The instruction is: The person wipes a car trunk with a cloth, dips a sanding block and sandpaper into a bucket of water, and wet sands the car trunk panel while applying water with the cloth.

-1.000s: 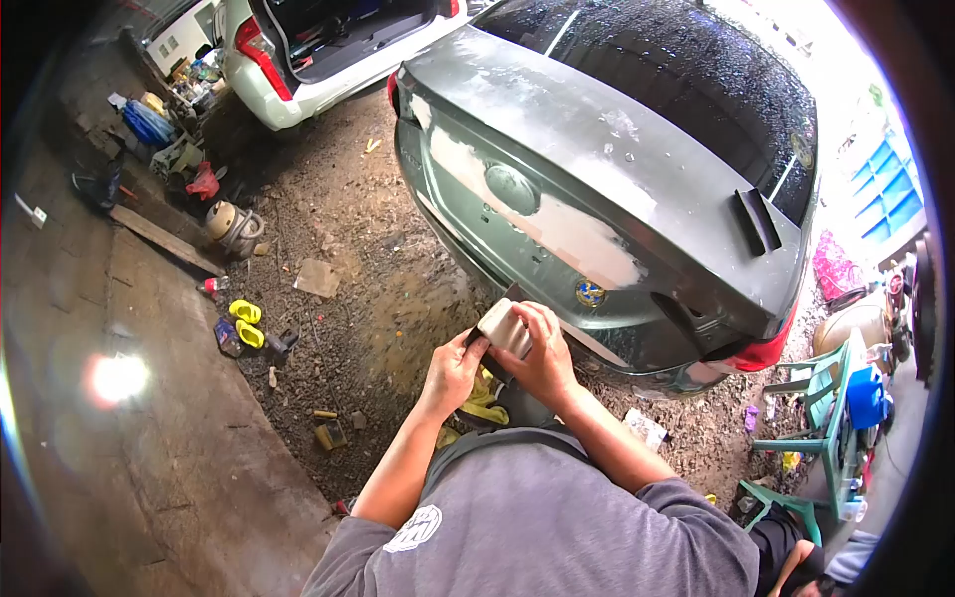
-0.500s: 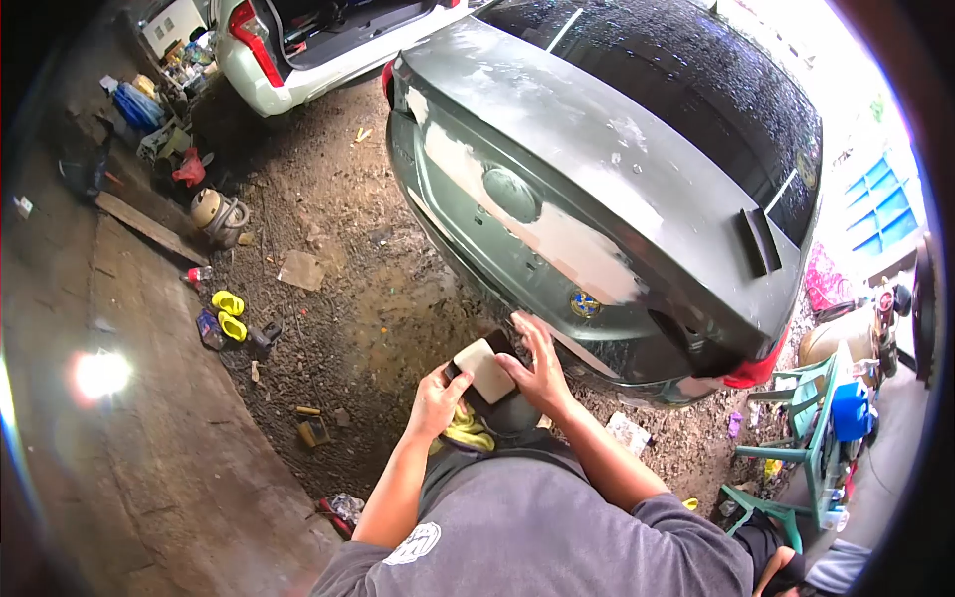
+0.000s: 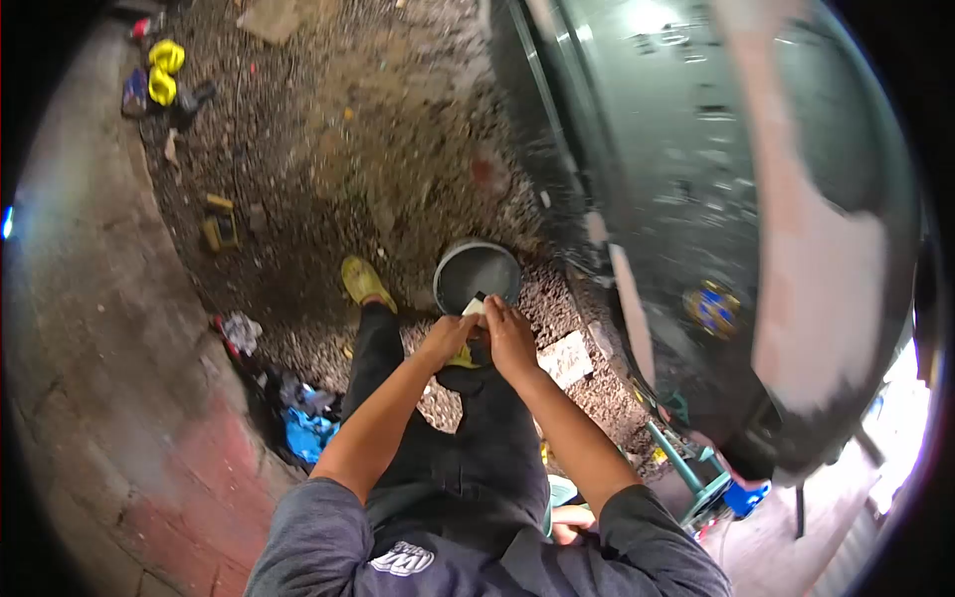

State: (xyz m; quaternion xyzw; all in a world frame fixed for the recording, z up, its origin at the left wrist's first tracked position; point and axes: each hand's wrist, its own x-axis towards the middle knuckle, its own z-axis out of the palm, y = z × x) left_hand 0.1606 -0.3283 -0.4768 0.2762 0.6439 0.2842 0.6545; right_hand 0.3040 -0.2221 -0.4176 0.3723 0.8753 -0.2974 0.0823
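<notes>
My left hand (image 3: pixel 448 336) and my right hand (image 3: pixel 508 333) are close together in front of my body, fingers closed around a small cream sanding block (image 3: pixel 474 307). A dark edge, perhaps of a sandpaper sheet, shows at the block's top; most of both is hidden by my fingers. Just beyond my hands stands a round grey bucket (image 3: pixel 477 261) on the gravel, its inside dark grey. To the right is the dark green car (image 3: pixel 657 149), with pale filler patches (image 3: pixel 811 298) on its rear and a round blue and yellow emblem.
A yellow shoe (image 3: pixel 362 281) is on my foot left of the bucket. Yellow clogs (image 3: pixel 163 72) lie at the far left. A blue plastic bag (image 3: pixel 309 434) sits by the concrete edge. A flat pale piece (image 3: pixel 565 359) lies right of my hands, near green plastic chair legs (image 3: pixel 686 468).
My view has tilted down and turned toward the ground, bringing the bucket into sight. My hands have come closer together around the block, which was more exposed before.
</notes>
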